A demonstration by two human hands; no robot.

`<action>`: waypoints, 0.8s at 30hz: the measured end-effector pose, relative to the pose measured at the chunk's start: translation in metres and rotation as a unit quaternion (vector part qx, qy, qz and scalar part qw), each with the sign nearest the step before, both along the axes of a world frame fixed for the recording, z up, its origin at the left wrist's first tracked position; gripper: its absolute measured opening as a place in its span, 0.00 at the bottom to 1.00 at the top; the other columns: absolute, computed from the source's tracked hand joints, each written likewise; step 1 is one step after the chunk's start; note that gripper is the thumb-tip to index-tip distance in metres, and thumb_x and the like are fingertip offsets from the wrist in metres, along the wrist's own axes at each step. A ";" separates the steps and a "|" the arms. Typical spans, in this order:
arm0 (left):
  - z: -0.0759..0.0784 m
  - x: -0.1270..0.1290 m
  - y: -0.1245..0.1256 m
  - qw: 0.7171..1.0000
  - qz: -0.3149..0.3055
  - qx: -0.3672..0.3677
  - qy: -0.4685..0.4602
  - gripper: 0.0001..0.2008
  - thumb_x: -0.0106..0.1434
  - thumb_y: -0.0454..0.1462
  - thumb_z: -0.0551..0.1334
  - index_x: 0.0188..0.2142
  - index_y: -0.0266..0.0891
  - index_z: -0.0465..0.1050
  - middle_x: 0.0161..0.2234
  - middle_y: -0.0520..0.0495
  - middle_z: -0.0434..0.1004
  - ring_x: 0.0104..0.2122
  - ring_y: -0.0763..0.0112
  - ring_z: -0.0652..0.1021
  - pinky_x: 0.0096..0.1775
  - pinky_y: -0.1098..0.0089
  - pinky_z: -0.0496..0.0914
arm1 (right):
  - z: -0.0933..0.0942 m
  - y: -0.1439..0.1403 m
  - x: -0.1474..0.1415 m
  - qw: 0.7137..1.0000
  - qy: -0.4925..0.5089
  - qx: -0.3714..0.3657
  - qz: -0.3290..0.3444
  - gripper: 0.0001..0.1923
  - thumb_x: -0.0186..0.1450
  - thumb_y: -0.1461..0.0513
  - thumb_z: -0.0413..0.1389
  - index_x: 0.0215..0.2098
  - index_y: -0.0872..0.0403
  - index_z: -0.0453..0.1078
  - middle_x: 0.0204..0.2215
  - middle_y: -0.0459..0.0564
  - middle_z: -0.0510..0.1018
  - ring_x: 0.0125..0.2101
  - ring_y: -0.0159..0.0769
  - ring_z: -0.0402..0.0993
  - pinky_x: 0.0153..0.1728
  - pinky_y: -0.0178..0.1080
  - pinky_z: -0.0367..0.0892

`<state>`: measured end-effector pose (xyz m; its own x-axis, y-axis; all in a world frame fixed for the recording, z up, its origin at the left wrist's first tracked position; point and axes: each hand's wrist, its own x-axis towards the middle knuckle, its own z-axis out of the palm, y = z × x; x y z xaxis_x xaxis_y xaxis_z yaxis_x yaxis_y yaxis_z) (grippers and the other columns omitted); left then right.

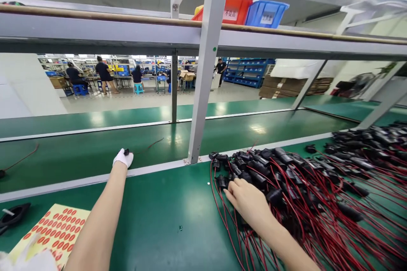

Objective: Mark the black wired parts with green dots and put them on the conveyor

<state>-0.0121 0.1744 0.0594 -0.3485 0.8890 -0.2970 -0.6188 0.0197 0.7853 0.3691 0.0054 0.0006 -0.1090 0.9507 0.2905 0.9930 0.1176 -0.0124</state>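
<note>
The left hand (123, 159), in a white glove, reaches out to 11 o'clock and rests at the near edge of the conveyor belt (79, 152). It is closed on a small black connector (126, 151), of which only the tip shows above the glove. A thin dark wire (149, 145) trails from that connector toward 1 o'clock across the belt; its long axis runs left to right, slightly away from the person.

The right hand (246, 201), bare, lies at 2 o'clock on the pile of black connectors with red wires (305, 194). Its fingers are curled loosely onto the near-left connectors of the pile; no single part is lifted clear, and whether one is pinched cannot be told. The connector heads point mostly to 10 o'clock; the red wires fan back toward 4 o'clock and run out of the lower and right frame edges.

A grey steel upright (203, 80) stands on the white rail (152, 169) between bench (171, 216) and belt, directly between the two hands. At 8 o'clock lies a yellow sheet of red oval stickers (54, 230), cut off by the left forearm, beside a black oval part (14, 214). A second wire (19, 161) lies on the belt at far left. Overhead, a shelf (95, 29) carries a red bin (233, 8) and a blue bin (265, 13). Seated workers (104, 72) in the far hall are too small to make out in detail.
</note>
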 end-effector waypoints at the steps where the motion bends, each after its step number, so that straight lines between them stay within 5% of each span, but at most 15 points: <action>1: -0.005 -0.001 0.000 1.000 -0.003 -0.014 0.005 0.18 0.69 0.42 0.62 0.55 0.37 0.70 0.52 0.42 0.74 0.47 0.61 0.78 0.46 0.57 0.76 | -0.003 0.008 -0.006 1.000 -0.004 -0.021 -0.015 0.10 0.70 0.62 0.57 0.30 0.56 0.73 0.31 0.49 0.79 0.36 0.39 0.78 0.39 0.42 0.73; 7: -0.013 -0.007 -0.022 0.997 -0.031 -0.069 0.019 0.17 0.70 0.43 0.61 0.53 0.36 0.70 0.50 0.42 0.74 0.44 0.64 0.78 0.44 0.60 0.76 | -0.008 0.035 -0.020 0.991 0.055 -0.095 -0.081 0.12 0.71 0.57 0.59 0.47 0.58 0.72 0.41 0.50 0.79 0.37 0.36 0.78 0.39 0.43 0.76; 11: -0.015 0.029 -0.083 0.985 -0.161 -0.053 0.028 0.11 0.73 0.35 0.55 0.46 0.30 0.73 0.42 0.42 0.79 0.39 0.66 0.80 0.43 0.64 0.75 | 0.015 0.022 -0.010 0.980 0.163 -0.066 -0.090 0.11 0.73 0.57 0.56 0.38 0.57 0.73 0.32 0.45 0.78 0.31 0.32 0.76 0.34 0.39 0.73; 14: -0.024 0.075 -0.149 0.951 -0.303 -0.052 0.031 0.10 0.69 0.32 0.60 0.43 0.24 0.77 0.39 0.32 0.82 0.36 0.59 0.82 0.43 0.59 0.74 | 0.034 -0.008 -0.014 0.962 0.268 -0.045 -0.026 0.19 0.75 0.57 0.46 0.30 0.54 0.70 0.22 0.42 0.70 0.23 0.30 0.68 0.27 0.34 0.66; 18: -0.038 0.130 -0.228 0.907 -0.420 0.018 0.004 0.26 0.59 0.47 0.71 0.51 0.31 0.77 0.50 0.31 0.80 0.50 0.52 0.79 0.56 0.54 0.68 | 0.042 -0.065 -0.043 0.919 0.384 -0.039 0.079 0.24 0.75 0.51 0.38 0.29 0.52 0.65 0.21 0.43 0.67 0.21 0.31 0.64 0.20 0.32 0.60; 24: -0.020 0.144 -0.278 0.882 -0.417 0.216 0.042 0.24 0.65 0.51 0.64 0.55 0.39 0.75 0.56 0.40 0.76 0.58 0.57 0.73 0.63 0.56 0.61 | 0.030 -0.122 -0.073 0.854 0.475 -0.023 0.213 0.23 0.75 0.52 0.45 0.25 0.52 0.65 0.21 0.44 0.70 0.23 0.32 0.67 0.24 0.31 0.63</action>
<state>0.1324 -0.1039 0.0394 0.4749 0.8706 0.1283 -0.4708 0.1281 0.8729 0.2958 -0.1165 0.0305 -0.1845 0.8960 0.4039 0.4001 0.4439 -0.8018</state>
